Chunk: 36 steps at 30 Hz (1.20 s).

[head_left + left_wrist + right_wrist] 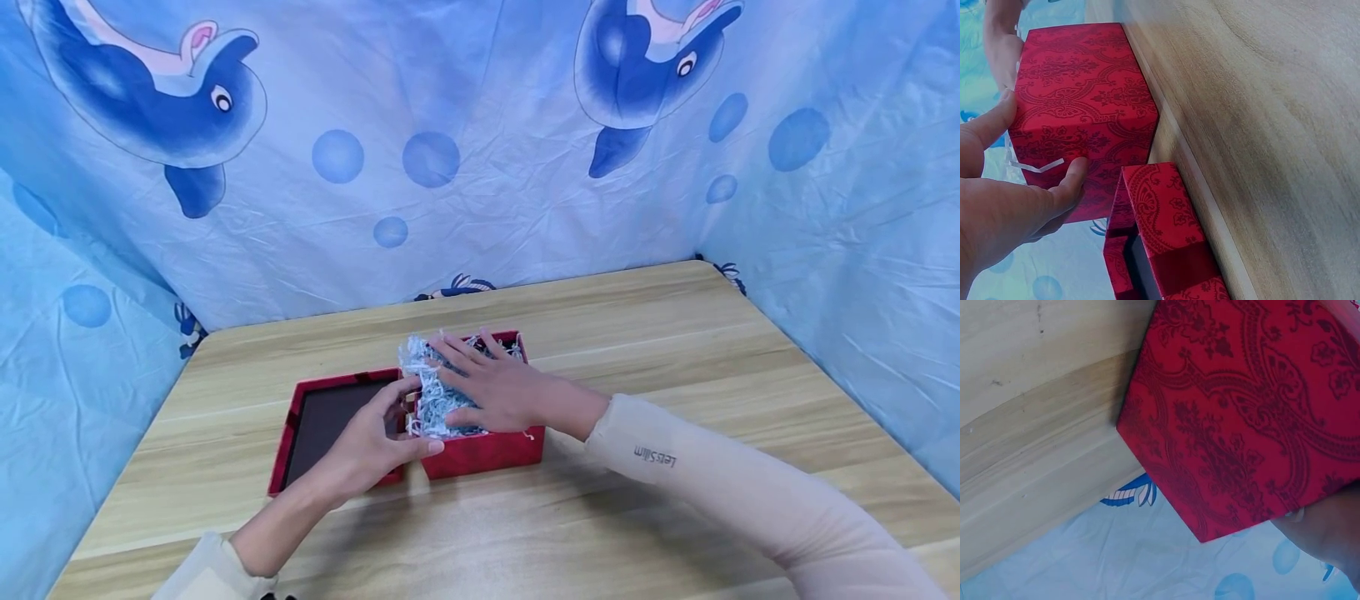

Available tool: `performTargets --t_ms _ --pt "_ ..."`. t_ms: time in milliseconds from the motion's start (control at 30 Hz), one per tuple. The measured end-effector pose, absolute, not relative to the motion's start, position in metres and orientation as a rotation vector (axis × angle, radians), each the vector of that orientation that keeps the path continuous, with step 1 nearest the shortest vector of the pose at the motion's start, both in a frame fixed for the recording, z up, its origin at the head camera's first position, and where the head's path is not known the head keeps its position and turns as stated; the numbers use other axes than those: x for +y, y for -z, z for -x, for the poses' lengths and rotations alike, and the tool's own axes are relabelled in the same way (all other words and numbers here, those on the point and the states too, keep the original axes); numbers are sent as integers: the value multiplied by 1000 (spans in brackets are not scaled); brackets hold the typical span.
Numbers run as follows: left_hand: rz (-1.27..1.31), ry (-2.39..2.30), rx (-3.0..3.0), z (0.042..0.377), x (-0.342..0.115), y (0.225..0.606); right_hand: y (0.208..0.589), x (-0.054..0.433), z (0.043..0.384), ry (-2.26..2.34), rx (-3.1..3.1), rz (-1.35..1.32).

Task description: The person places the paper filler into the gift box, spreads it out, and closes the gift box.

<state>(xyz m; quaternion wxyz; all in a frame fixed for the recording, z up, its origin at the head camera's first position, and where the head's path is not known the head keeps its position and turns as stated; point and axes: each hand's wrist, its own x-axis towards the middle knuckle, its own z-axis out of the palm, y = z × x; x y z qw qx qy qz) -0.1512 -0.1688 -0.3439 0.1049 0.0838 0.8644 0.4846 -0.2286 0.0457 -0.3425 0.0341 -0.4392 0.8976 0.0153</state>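
A red patterned box (487,454) stands on the table, filled with pale blue-white shredded paper (442,400) that bulges above its left rim. My right hand (495,387) lies palm down over the paper with its fingers spread, pressing on it. At the box's left side is my left hand (375,442), its thumb by the near left corner and its fingers against the side. The left wrist view shows those fingers (1075,172) on the box wall, near a stray white paper strip (1038,167). Little of the right hand shows in the right wrist view.
Left of the box, a shallow red lid (281,454) with a dark inside lies open side up, partly behind the left hand. The wooden table (675,333) meets a blue curtain (525,233) with printed dolphins at its back and sides.
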Motion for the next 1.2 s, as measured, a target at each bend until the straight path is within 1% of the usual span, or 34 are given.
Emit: performTargets --t_ms 333,833,1033,1200 --pt "-270 -1453 2524 152 -169 345 343 42 229 -42 2671 1289" --pt "-245 -1487 2500 151 -167 345 349 34 233 -34 2505 1059" --pt "-240 -1472 2522 151 -167 345 353 31 236 -28 2459 1030" --pt "-238 -1478 2512 152 -168 345 348 30 236 -30 2455 1010"
